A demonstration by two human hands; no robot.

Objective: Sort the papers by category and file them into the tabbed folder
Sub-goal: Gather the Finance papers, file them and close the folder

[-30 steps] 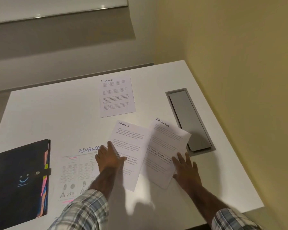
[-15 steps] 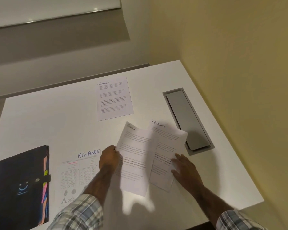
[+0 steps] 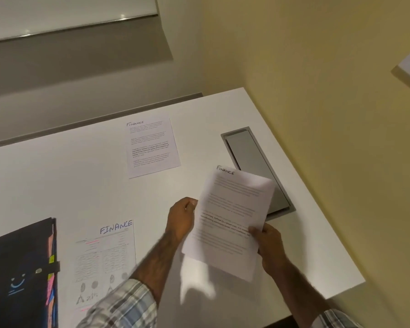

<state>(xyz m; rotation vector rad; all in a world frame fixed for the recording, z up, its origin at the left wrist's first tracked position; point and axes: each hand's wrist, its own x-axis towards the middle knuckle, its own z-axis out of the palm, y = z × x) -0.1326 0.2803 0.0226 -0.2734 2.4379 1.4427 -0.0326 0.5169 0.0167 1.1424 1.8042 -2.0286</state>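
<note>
i have the held sheets (image 3: 232, 216) up off the bench (image 3: 57, 174), headed "finance" in pen, over the near right part of it. my left hand (image 3: 182, 218) curls round their left edge and pinches it. my right hand (image 3: 268, 245) pinches the lower right edge, thumb on top, fingers hidden beneath. how many sheets are in the grip i cannot tell.

the step, as i judge it, is gathering the finance pile. to do it well i would hold lightly at both edges, stand the sheets on their short edge and tap them square on the bench, then lay them on one of the other finance pages rather than carry them about. the far finance sheet (image 3: 152, 145) lies flat well beyond my hands; the near finance sheet (image 3: 107, 256), with blue lettering and printed tables, lies just beside the folder (image 3: 19, 275) at my left.

the paper is thin white office stock. it bows between my hands and throws a soft shadow, so it will flop if i let one side go. the bench is smooth, matte white, and sheets will slide on it easily. the folder is dark with a dull cover, closed by a strap (image 3: 53, 267) with a small round stud, and coloured tabs (image 3: 50, 287) peek from its right edge. a long grey hatch (image 3: 256, 169), metal by its look, is set flush in the bench behind the sheets.
</note>
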